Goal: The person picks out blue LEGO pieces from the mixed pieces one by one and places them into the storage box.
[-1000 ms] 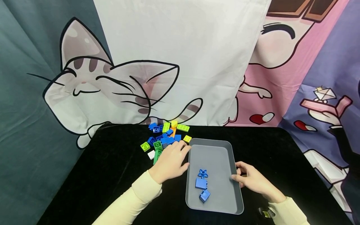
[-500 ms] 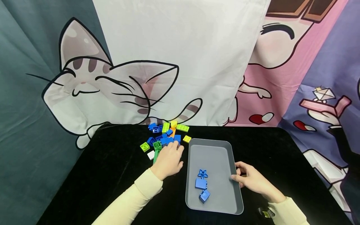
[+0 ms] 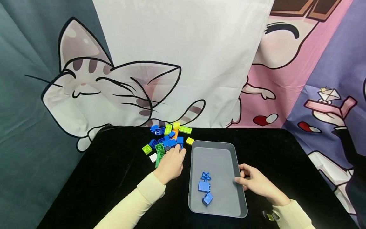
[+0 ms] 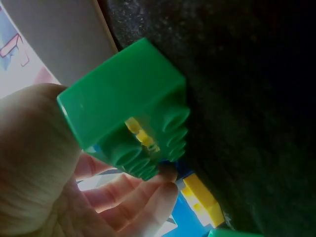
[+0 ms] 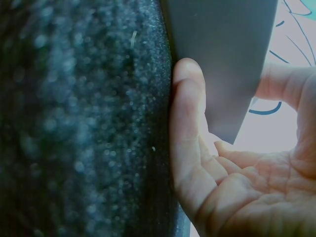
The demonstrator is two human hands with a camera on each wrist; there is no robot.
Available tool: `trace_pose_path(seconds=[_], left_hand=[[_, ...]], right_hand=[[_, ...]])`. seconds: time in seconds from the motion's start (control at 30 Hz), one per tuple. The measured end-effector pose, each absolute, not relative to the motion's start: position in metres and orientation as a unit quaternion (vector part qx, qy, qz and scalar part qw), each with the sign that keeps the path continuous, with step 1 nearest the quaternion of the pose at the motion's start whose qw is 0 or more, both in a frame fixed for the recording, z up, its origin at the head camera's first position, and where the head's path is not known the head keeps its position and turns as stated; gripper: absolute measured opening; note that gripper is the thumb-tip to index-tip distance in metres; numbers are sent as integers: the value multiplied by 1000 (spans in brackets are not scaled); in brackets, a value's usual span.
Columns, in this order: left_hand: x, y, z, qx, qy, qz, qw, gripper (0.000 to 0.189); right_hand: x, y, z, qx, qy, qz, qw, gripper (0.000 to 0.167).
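Note:
My left hand [image 3: 169, 163] reaches into the near side of a pile of toy building bricks, its fingertips beside blue bricks [image 3: 172, 143]. Its fingers [image 4: 148, 202] are bent in the left wrist view. A green brick [image 4: 123, 94] there hides the thumb tip and whatever may lie between thumb and fingers. My right hand [image 3: 255, 181] pinches the right wall of a grey tray [image 3: 220, 210], thumb inside the rim and fingers outside. In the tray lie a blue star-shaped piece [image 3: 206, 176], a blue brick [image 3: 204, 186] and another, tilted blue brick [image 3: 207, 199].
Around the pile lie lime bricks [image 3: 147, 149], a white brick [image 3: 153, 157], an orange brick [image 3: 175, 134] and a yellow brick [image 3: 190, 141] near the tray's far left corner. A black cloth [image 3: 120, 171] covers the table. A printed curtain [image 3: 183, 38] hangs behind it.
My left hand has moved left, away from the tray's left rim, to the bricks, and its thumb has drawn in toward the fingers. My right hand and the tray stay in place.

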State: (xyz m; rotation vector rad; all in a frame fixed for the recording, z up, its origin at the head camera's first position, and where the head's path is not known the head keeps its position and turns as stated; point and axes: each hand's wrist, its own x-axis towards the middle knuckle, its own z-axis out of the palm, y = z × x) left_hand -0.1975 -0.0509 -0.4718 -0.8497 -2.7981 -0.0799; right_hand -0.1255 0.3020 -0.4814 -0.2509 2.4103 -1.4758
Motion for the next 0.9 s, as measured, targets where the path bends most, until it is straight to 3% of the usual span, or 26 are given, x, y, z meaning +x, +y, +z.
trace_pose_path(seconds=[0.37, 0.9], left_hand=[[-190, -69, -466, -287, -952, -32, 102, 39], [-174, -57, -444, -332, -926, -85, 157, 39]], right_hand=[[-127, 304, -484, -92, 837, -517, 152, 39], [-125, 302, -480, -89, 836, -519, 156, 39]])
